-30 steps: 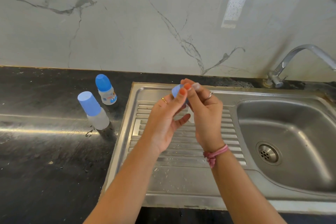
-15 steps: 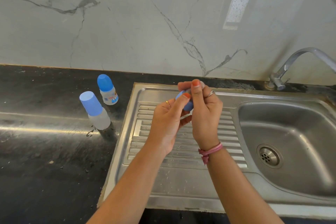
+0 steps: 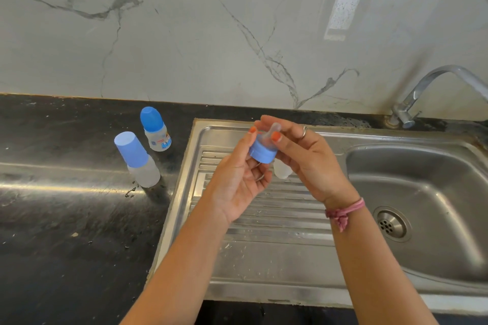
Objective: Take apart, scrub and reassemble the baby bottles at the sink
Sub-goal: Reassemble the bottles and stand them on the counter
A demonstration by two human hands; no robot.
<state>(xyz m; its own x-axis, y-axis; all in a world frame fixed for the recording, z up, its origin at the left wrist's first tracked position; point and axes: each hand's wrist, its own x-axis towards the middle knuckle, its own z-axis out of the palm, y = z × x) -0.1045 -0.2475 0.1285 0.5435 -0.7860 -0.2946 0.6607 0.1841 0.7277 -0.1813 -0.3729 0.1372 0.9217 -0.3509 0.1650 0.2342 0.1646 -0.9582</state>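
My left hand (image 3: 239,179) holds a blue screw ring (image 3: 262,152) above the steel drainboard (image 3: 264,245), thumb on its left side. A clear teat (image 3: 273,130) sticks up out of the ring, and my right hand (image 3: 309,161) pinches that teat between thumb and forefinger. A clear bottle body (image 3: 282,171) shows just below the ring, partly hidden behind my right hand. Two capped baby bottles stand on the black counter to the left: one with a tall blue cap (image 3: 137,159) and a smaller printed one (image 3: 155,129) behind it.
The sink basin (image 3: 422,192) with its drain (image 3: 392,224) lies to the right, under a chrome tap (image 3: 422,92). A marble wall runs behind the wet black counter (image 3: 66,219). Water drops sit near the front bottle.
The hands have parted a little and the ring has turned, so the clear teat now shows sticking out of it. My right fingers moved from over the ring to the teat tip.
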